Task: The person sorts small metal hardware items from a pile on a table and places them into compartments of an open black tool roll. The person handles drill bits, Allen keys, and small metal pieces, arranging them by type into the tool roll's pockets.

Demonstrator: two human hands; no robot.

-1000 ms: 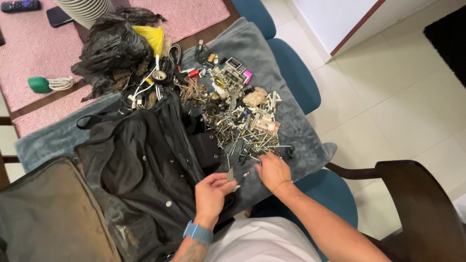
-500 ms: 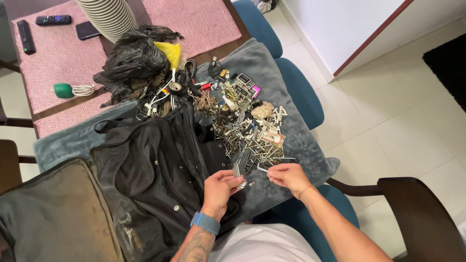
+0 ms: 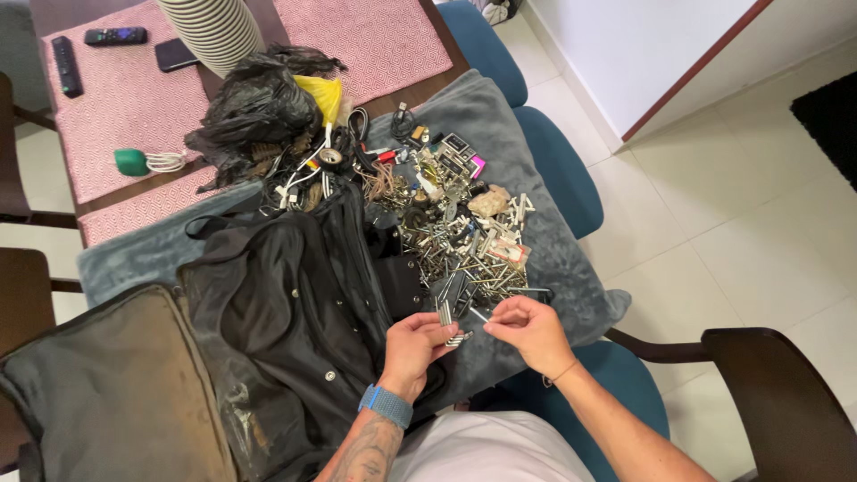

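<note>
Left to right: dark bag [image 3: 107, 393] at bench edge; black garment [image 3: 286, 303] spread over grey blanket [image 3: 571, 259]; left hand [image 3: 412, 346], fingers closed on a small bundle of metal pins [image 3: 446, 314]; right hand [image 3: 528, 328], fingers pinched on a single metal pin [image 3: 480, 313], just beside the bundle. Behind both, heap of metal hardware [image 3: 460, 241] on blanket.

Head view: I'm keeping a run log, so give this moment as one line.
left hand: holds small metal pieces | right hand: pinches metal pin | hardware pile on grey blanket
</note>
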